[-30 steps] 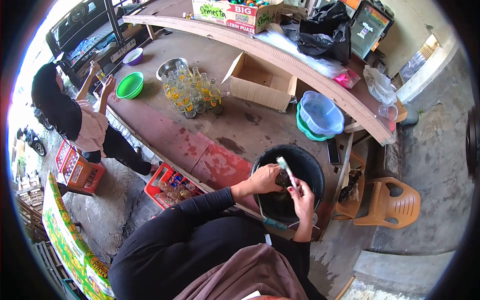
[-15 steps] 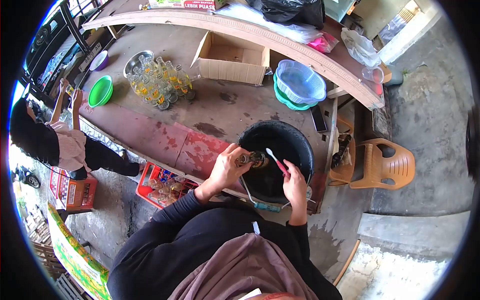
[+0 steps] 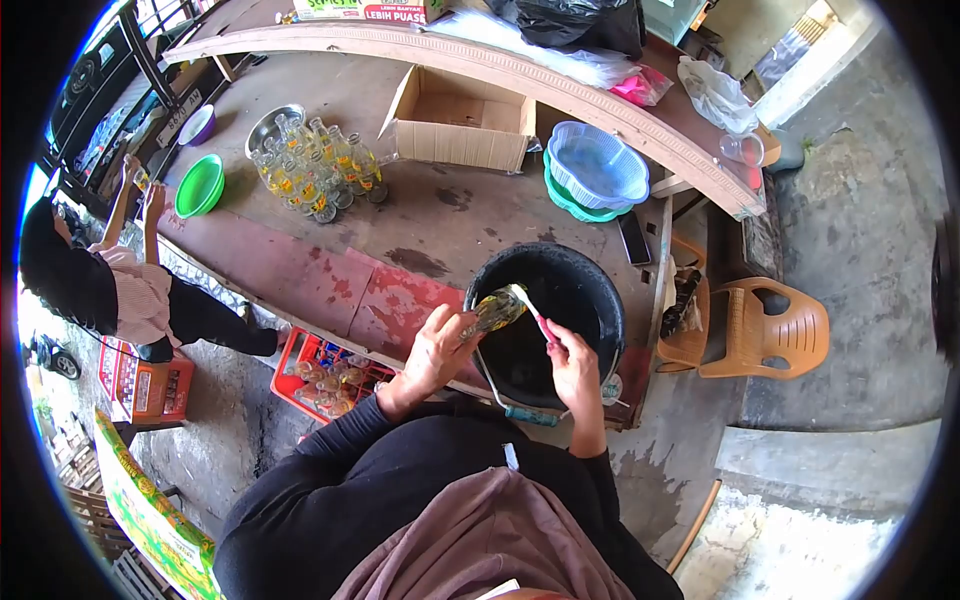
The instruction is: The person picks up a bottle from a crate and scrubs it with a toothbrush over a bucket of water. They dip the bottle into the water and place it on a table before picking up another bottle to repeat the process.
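Observation:
My left hand (image 3: 437, 350) is closed around a glass bottle (image 3: 496, 312) with yellow markings, tilted over the left side of a black bucket (image 3: 484, 270). In my right hand (image 3: 577, 375) is a pink and white toothbrush (image 3: 535, 312), gripped by its handle. The brush's white head is right at the bottle's end, above the bucket. Dark water appears inside the bucket, and its wire handle with a teal grip (image 3: 530, 415) hangs on the side nearest me.
Several glass bottles (image 3: 318, 170) stand on the table beside a metal bowl (image 3: 270, 128). Around them are a green basin (image 3: 201, 186), a cardboard box (image 3: 462, 145), blue basket (image 3: 598, 165) and phone (image 3: 634, 240). A red bottle crate (image 3: 290, 375), plastic chair (image 3: 765, 328) and another person (image 3: 140, 285) are nearby.
The bottle has turned so its end points up and right, and the toothbrush head has come left to meet it. Both hands have shifted slightly.

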A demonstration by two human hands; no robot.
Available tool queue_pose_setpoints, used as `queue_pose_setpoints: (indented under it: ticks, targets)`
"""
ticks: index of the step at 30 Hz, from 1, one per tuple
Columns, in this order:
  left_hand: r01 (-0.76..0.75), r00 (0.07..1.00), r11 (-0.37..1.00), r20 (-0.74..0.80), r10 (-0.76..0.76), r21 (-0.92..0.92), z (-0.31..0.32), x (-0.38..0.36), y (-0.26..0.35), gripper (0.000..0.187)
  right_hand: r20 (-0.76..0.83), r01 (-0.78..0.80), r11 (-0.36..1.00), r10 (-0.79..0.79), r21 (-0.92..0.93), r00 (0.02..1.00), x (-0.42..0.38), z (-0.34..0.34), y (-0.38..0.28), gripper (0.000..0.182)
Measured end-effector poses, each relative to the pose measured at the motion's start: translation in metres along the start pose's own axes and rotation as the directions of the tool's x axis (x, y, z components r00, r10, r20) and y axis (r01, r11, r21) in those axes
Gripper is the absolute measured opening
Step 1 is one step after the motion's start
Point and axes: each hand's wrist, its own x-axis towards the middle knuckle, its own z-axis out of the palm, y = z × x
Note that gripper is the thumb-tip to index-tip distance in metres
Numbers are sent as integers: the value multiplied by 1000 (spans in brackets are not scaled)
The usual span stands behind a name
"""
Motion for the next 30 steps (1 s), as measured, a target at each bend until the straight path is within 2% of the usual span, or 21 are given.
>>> queue_pose_setpoints:
  ticks: [1,3,4,5,7,8,9,11,13,14,15,18,19,21,23,24,25,27,29,30]
  targets:
    - [-41,999,999,-10,41,8,1,-1,-2,30,5,-59,998,58,36,998,0,4,5,31]
    - [-49,999,999,-4,49,-7,0,-2,-2,30,-55,-163,966,155,-199,986,5,3,18,29]
    - [-103,994,995,23,103,1,-3,-2,1,31,-48,-266,927,263,-264,964,10,1,25,28]
    - [-158,986,987,48,157,10,-5,-1,2,31,-50,-263,927,259,-268,965,9,2,30,28]
    - [-169,982,985,88,164,44,-5,-5,1,32,-84,-125,966,109,-225,990,8,0,12,28]
    - [-192,978,980,87,187,47,-6,-5,1,32,-42,-77,989,72,-123,996,6,2,6,28]
    - [-216,974,975,86,212,51,-7,-4,0,32,37,-108,994,108,-8,993,5,1,-4,28]
    - [-243,966,968,101,236,65,-10,-5,-2,33,25,-149,987,151,-66,988,6,1,-6,27]
    - [-263,960,962,116,254,73,-9,-8,-2,33,-45,-154,947,147,-282,988,13,1,21,27]
    - [-274,956,959,127,263,79,-9,-9,-1,34,-76,-257,901,246,-349,966,16,0,32,27]
    - [-288,952,954,134,275,89,-9,-7,-2,35,-76,-270,894,260,-358,963,16,-3,30,26]
    - [-342,936,934,124,330,99,-7,-5,-2,35,0,-53,981,53,-188,999,7,-2,3,28]
    - [-371,925,922,127,357,112,-8,-2,0,36,68,-113,992,116,-54,991,4,-3,-12,28]
    - [-357,930,926,141,340,122,-7,-4,-2,33,40,-72,992,76,-107,996,3,-2,-9,29]
    - [-337,938,934,122,324,117,-4,-4,-4,33,-2,-158,963,162,-219,987,11,-2,16,29]
    - [-319,945,942,114,308,104,-3,-3,-4,32,-31,-184,925,184,-332,982,16,-4,18,29]
    - [-326,943,939,106,315,106,-2,1,-5,32,-37,-176,926,174,-334,984,14,-6,18,29]
    - [-317,948,940,62,312,126,0,8,-5,32,-16,-81,966,80,-245,997,8,-8,6,29]
    - [-302,953,944,45,299,135,0,7,-1,28,56,31,998,-28,-51,998,-3,-5,-22,30]
    - [-258,966,956,30,256,139,1,8,-1,27,66,36,997,-32,-63,997,-4,0,-24,31]
